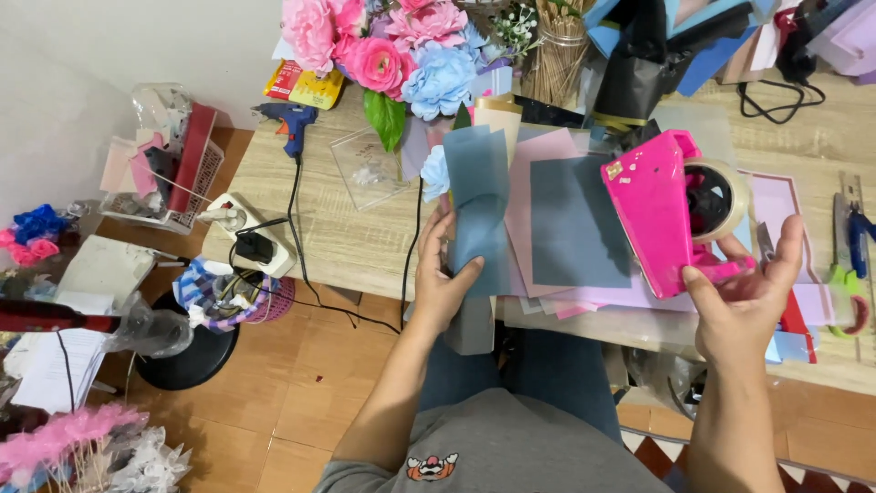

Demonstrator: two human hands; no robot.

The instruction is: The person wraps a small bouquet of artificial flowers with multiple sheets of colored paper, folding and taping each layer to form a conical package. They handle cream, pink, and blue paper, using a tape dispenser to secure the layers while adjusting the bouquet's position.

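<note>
My left hand (441, 278) grips a flower stem wrapped in a translucent blue-grey sheet (479, 205), held upright at the table's front edge, with a pale blue bloom (435, 172) peeking out at its left. My right hand (746, 297) holds a bright pink tape dispenser (659, 212) by its handle, its roll of clear tape (721, 196) facing right. The dispenser hovers above a stack of pink and grey paper sheets (570, 224) on the wooden table (347, 233).
A bouquet of pink and blue artificial flowers (392, 46) and a blue glue gun (290, 119) lie at the back left. A power strip (251, 233) sits on the left corner. Scissors and pliers (853, 265) rest at the right. A stool and baskets crowd the floor left.
</note>
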